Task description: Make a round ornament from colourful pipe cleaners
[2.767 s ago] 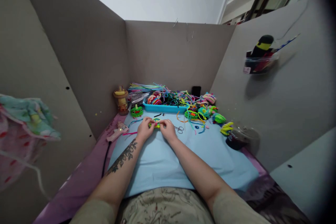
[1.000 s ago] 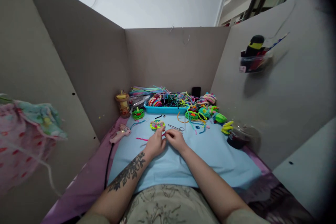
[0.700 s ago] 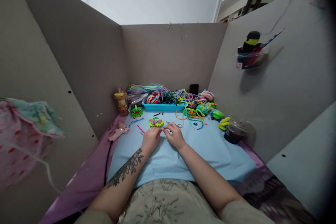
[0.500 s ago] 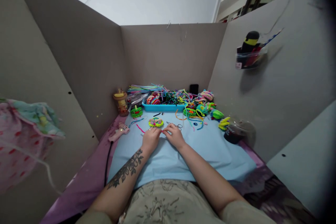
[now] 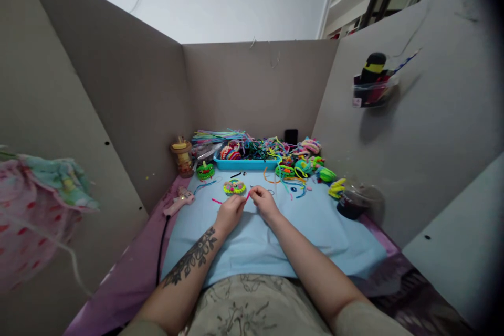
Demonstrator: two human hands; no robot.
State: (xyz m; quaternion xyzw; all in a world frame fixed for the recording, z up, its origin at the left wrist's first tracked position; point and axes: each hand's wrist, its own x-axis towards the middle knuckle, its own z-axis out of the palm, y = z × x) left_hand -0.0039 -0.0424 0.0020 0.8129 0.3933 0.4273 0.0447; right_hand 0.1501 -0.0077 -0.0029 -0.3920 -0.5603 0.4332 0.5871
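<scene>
My left hand [image 5: 229, 213] and my right hand [image 5: 263, 202] rest close together on a light blue mat [image 5: 315, 226]. Both pinch a thin pink pipe cleaner [image 5: 219, 201] that runs between them and sticks out to the left of my left hand. Just beyond my fingers lies a round, yellow-rimmed pipe-cleaner piece [image 5: 234, 187], apart from both hands.
At the back stands a blue tray [image 5: 246, 164] heaped with coloured pipe cleaners. Finished pieces [image 5: 311, 165] lie to its right, a green one [image 5: 205, 170] and a jar [image 5: 182, 156] to its left. A pink glue gun [image 5: 179, 200] lies left; a dark lidded bowl [image 5: 353, 203] right. Cardboard walls enclose the desk.
My hands let go of the round yellow-rimmed piece, which now lies on the mat. They drew back toward me and took hold of the pink pipe cleaner.
</scene>
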